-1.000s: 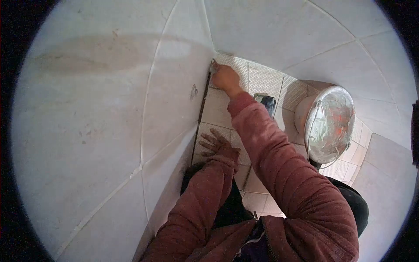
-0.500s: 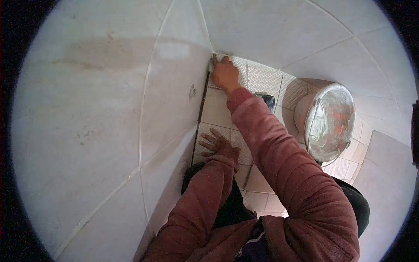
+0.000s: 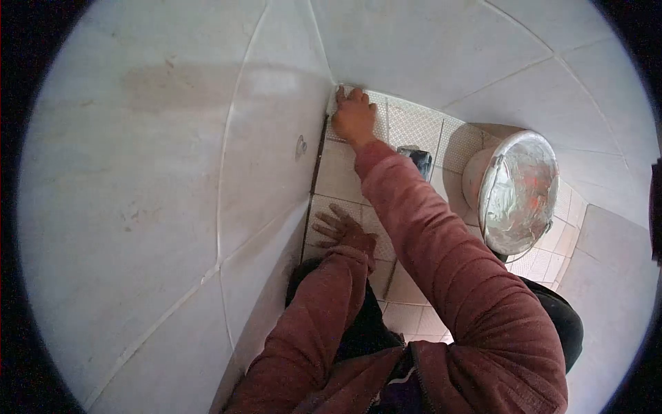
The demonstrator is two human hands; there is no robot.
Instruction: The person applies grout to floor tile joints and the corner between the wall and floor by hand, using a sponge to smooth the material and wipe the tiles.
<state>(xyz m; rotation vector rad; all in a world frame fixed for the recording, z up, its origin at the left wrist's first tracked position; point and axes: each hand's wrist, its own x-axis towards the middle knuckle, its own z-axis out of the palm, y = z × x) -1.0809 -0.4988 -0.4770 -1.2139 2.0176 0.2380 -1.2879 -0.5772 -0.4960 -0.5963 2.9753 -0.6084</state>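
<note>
My right hand (image 3: 354,117) reaches to the far corner, where the textured floor tiles (image 3: 414,125) meet both walls. Its fingers are bent down against the tile, and whether they grip anything small is hidden. Nearer to me, my left hand (image 3: 343,228) lies flat on the floor with its fingers spread, holding nothing, close to the dark gap (image 3: 317,165) along the left wall. A small black object (image 3: 418,159) sits on the tiles, partly covered by my right forearm.
To the right stands a bucket (image 3: 522,193) smeared with pale grey material, its wire handle hanging at the side. Large pale tiled walls rise on the left (image 3: 165,179) and at the back (image 3: 427,55). A small round metal fitting (image 3: 301,147) is on the left wall.
The view has shifted very slightly. The fingers of my right hand have drawn a little closer together at the corner; my left hand stays planted on the floor.
</note>
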